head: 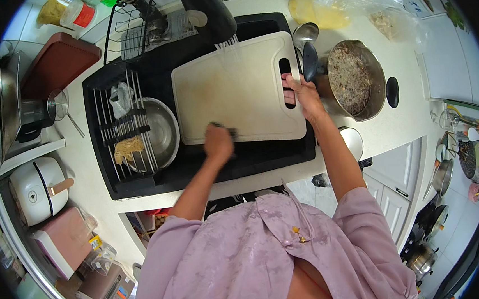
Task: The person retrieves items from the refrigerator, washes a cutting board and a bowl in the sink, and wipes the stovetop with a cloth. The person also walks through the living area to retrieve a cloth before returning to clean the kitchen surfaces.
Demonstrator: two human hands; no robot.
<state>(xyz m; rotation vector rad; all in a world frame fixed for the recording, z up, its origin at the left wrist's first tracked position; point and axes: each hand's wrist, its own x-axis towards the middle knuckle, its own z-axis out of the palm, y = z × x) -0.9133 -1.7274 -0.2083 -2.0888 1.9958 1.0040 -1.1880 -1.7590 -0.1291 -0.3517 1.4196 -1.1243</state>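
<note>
A beige cutting board [235, 95] lies over the black sink [273, 153], its handle slot towards the right. My right hand [305, 96] grips the board by that slot, with fingers through the opening. On the board's lower left edge, my left hand [218, 142] is closed around a small dark scrubber [232, 133]; motion blur hides its exact kind. Water runs from the black faucet [212, 14] onto the board's upper edge. Left of the board, a metal bowl [166, 130] sits in the sink, partly under a roll-up drying rack [124, 127].
A tan scrubbing pad [129, 149] rests on the rack. At the right stands a steel pot [350, 81] with foamy, speckled contents, beside a metal ladle [306, 33]. Plastic bags [321, 10] lie behind. A white rice cooker [40, 190] stands far left.
</note>
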